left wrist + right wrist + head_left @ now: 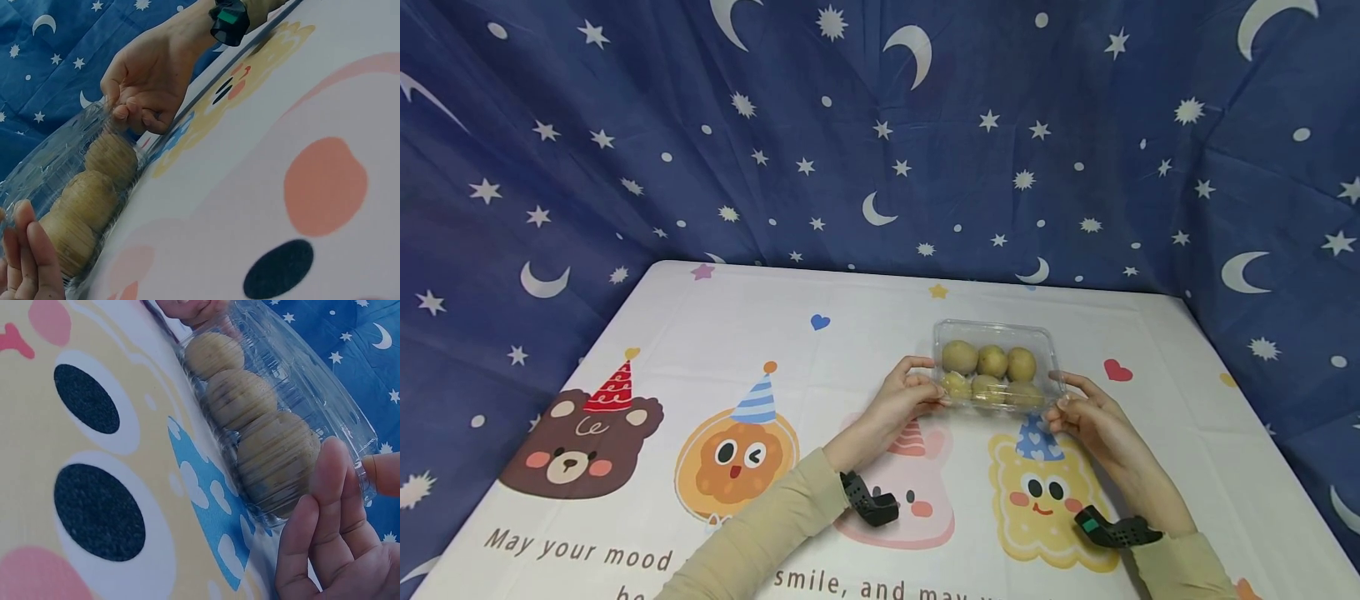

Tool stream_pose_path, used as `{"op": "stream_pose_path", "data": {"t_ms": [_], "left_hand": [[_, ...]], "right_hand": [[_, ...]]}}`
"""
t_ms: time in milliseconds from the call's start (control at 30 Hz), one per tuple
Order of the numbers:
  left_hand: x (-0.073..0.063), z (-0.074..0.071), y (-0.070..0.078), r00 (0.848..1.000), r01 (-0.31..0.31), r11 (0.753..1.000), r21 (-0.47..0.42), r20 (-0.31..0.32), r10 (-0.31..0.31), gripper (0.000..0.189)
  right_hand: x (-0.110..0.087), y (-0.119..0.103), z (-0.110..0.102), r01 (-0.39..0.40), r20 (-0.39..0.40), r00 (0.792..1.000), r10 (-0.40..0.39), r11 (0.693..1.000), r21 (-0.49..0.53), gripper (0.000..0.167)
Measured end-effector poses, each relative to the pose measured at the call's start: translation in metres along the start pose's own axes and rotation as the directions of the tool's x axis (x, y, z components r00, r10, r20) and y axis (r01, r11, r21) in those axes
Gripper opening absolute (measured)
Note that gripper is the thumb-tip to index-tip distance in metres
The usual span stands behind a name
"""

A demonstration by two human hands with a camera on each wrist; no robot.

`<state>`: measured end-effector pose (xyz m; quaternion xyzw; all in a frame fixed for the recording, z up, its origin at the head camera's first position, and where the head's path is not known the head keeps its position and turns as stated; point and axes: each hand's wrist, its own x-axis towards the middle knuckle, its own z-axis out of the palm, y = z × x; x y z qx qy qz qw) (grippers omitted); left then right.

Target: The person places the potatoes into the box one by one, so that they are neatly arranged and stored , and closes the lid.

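Observation:
A clear plastic box (1047,350) sits at the right of the table, with several round, yellow-brown, potato-like pieces (992,361) in two rows inside. My left hand (898,400) grips its left end, thumb and fingers at the near corner. At the opposite end, my right hand (1093,421) pinches the edge between thumb and fingers. The right wrist view shows the right fingertips (330,464) against the ribbed wall, the thumb over the rim. In the left wrist view the left fingers (45,253) lie against the side of the box, partly cut off by the frame.
A white tablecloth (865,333) printed with cartoon figures, hearts and lettering covers the table. Behind and at both sides hangs a dark blue curtain (820,150) with moons and stars. Black devices are strapped on the left wrist (868,498) and the right wrist (1116,530).

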<state>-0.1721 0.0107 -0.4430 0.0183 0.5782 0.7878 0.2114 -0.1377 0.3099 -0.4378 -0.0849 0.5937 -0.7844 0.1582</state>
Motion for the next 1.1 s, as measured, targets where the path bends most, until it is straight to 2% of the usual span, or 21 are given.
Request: {"op": "stream_pose_path", "data": {"t_ms": [167,367,467,633,767,867,967,1033,1100], "left_hand": [[0.001,-0.004,0.001,1.000,0.007,1.000,0.025,0.007,-0.007,0.048],[-0.003,-0.009,0.005,1.000,0.012,0.997,0.079,-0.025,-0.010,0.045],[-0.005,-0.012,0.006,0.999,0.019,0.995,0.100,-0.034,-0.016,0.043],[-0.007,-0.016,0.011,0.999,0.027,0.989,0.145,-0.036,-0.022,0.039],[-0.009,-0.024,0.016,1.000,-0.004,0.972,0.234,-0.029,0.011,0.036],[-0.012,-0.032,0.020,0.998,-0.031,0.949,0.315,-0.035,0.044,0.036],[-0.014,-0.042,0.024,0.994,-0.076,0.910,0.408,-0.044,0.103,0.036],[-0.016,-0.049,0.028,0.988,-0.110,0.872,0.477,-0.043,0.148,0.037],[-0.018,-0.056,0.032,0.981,-0.138,0.818,0.558,-0.036,0.190,0.039]], "right_hand": [[0.001,0.000,0.000,-0.007,-0.003,1.000,0.007,1.000,0.014,0.033],[0.003,0.000,0.001,-0.017,-0.028,0.999,0.017,1.000,-0.019,0.032],[0.004,-0.003,0.001,-0.032,-0.065,0.998,0.027,0.996,-0.082,0.031],[0.004,-0.009,0.000,-0.073,-0.173,0.984,0.045,0.985,-0.158,0.025],[0.001,-0.015,-0.004,-0.041,-0.211,0.978,0.005,0.985,-0.170,0.024],[-0.002,-0.020,-0.007,-0.001,-0.200,0.979,-0.036,0.983,-0.182,0.024],[-0.003,-0.026,-0.007,0.028,-0.194,0.978,-0.070,0.977,-0.213,0.024],[-0.003,-0.029,-0.006,0.039,-0.209,0.974,-0.093,0.968,-0.249,0.024],[-0.003,-0.033,-0.005,0.047,-0.225,0.967,-0.122,0.949,-0.312,0.025]]}}
